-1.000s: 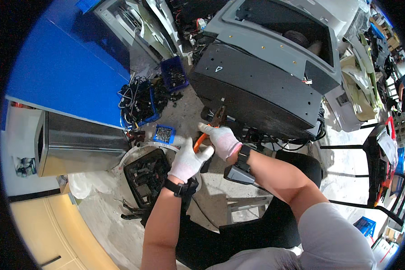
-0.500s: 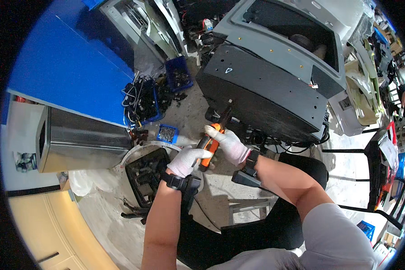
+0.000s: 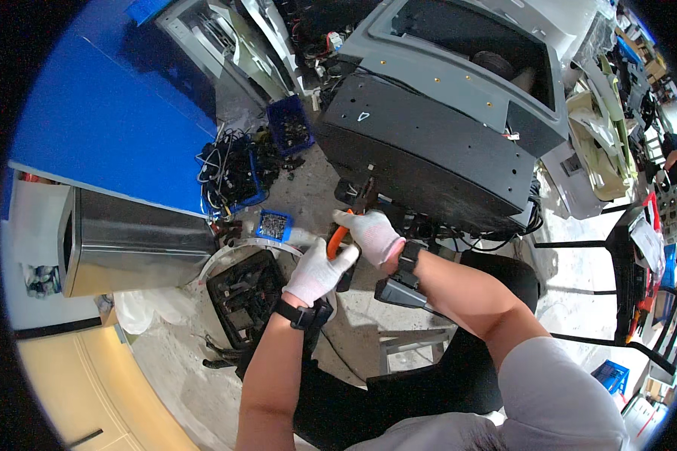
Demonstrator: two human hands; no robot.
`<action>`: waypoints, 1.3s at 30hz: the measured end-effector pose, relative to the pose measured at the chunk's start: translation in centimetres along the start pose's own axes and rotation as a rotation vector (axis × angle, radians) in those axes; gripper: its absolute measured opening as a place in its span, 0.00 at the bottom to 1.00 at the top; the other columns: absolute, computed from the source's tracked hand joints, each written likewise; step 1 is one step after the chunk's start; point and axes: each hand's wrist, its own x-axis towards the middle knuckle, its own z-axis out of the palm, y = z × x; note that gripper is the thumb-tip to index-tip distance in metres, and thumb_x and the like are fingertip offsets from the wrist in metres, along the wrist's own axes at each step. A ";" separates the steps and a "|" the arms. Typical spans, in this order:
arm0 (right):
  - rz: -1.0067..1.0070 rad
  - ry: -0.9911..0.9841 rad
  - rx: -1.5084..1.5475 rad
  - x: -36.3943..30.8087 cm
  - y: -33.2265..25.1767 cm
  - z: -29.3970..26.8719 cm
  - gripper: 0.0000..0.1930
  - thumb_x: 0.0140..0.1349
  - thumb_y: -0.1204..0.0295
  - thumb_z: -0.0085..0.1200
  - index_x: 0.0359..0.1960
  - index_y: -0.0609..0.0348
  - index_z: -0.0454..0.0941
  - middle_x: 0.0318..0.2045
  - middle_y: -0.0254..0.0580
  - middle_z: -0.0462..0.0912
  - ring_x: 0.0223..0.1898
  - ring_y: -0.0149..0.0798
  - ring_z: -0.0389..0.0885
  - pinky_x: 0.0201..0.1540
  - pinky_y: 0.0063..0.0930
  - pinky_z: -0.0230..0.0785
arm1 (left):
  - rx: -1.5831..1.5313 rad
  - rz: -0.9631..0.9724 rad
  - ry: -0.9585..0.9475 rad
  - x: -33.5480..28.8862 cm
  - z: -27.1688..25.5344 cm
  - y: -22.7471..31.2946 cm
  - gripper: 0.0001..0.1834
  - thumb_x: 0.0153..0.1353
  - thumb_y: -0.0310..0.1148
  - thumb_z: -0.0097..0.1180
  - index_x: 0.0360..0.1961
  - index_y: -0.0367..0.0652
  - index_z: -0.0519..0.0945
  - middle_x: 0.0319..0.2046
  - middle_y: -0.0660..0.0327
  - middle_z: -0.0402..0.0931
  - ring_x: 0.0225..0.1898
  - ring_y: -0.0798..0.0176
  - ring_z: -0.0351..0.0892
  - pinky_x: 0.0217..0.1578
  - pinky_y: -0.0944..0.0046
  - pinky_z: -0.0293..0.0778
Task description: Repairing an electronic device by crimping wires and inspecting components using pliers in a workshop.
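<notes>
An orange and black hand tool (image 3: 336, 240) with a long dark front end points at the lower edge of a large dark grey metal housing (image 3: 421, 143). Its exact kind is hard to make out. My right hand (image 3: 372, 234), in a white glove, closes round its middle. Behind that, my gloved left hand (image 3: 313, 276) has thumb and forefinger about the rear part; its other fingers are hidden. Black cables (image 3: 443, 225) hang below the housing. Both my wrists wear black straps with dark modules.
A round tub (image 3: 210, 274) with a black tray of dark parts (image 3: 244, 297) stands left of my hands. Beyond lie a blue box of screws (image 3: 274, 225), a cable heap (image 3: 229, 169) and a blue bin (image 3: 289, 124). A grey stool (image 3: 410, 349) stands near my legs.
The view has shifted slightly, so the housing sits a little further left. The tool has turned between my hands, with less orange showing; the left thumb and forefinger are spread wider.
</notes>
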 end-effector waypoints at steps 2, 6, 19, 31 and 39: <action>0.059 0.002 -0.014 -0.4 -0.6 0.0 0.19 0.56 0.56 0.57 0.24 0.64 0.79 0.18 0.35 0.76 0.21 0.28 0.72 0.24 0.26 0.63 | 0.275 -0.063 -0.006 -1.1 0.1 1.1 0.35 0.50 0.54 0.58 0.43 0.29 0.68 0.39 0.37 0.72 0.43 0.41 0.74 0.39 0.52 0.70; 0.126 0.020 0.058 -0.9 -1.4 0.8 0.21 0.56 0.54 0.55 0.24 0.63 0.79 0.18 0.36 0.76 0.21 0.30 0.72 0.24 0.25 0.63 | 0.433 0.071 0.174 -1.8 1.9 -0.5 0.37 0.46 0.44 0.63 0.48 0.28 0.60 0.44 0.37 0.67 0.46 0.39 0.71 0.44 0.50 0.69; 0.232 -0.455 0.774 -1.2 -0.4 -1.9 0.12 0.62 0.63 0.52 0.41 0.56 0.76 0.35 0.36 0.80 0.36 0.33 0.79 0.42 0.29 0.74 | -1.119 -0.274 -0.371 0.8 0.4 -3.9 0.11 0.55 0.34 0.55 0.35 0.39 0.78 0.28 0.63 0.76 0.27 0.69 0.74 0.32 0.71 0.68; -0.326 0.030 -0.325 1.3 2.0 1.5 0.13 0.62 0.63 0.41 0.37 0.54 0.77 0.22 0.47 0.79 0.26 0.46 0.81 0.28 0.37 0.72 | 0.343 0.117 0.119 -1.7 0.0 -0.1 0.32 0.47 0.45 0.63 0.45 0.30 0.66 0.38 0.43 0.72 0.41 0.42 0.74 0.40 0.52 0.71; 0.003 -0.109 0.157 -0.3 0.7 -0.1 0.20 0.59 0.53 0.52 0.35 0.61 0.76 0.22 0.38 0.77 0.24 0.30 0.75 0.31 0.28 0.70 | -0.528 -0.191 -0.253 0.1 -1.4 -2.7 0.20 0.51 0.35 0.57 0.44 0.36 0.74 0.34 0.57 0.77 0.36 0.60 0.78 0.36 0.63 0.73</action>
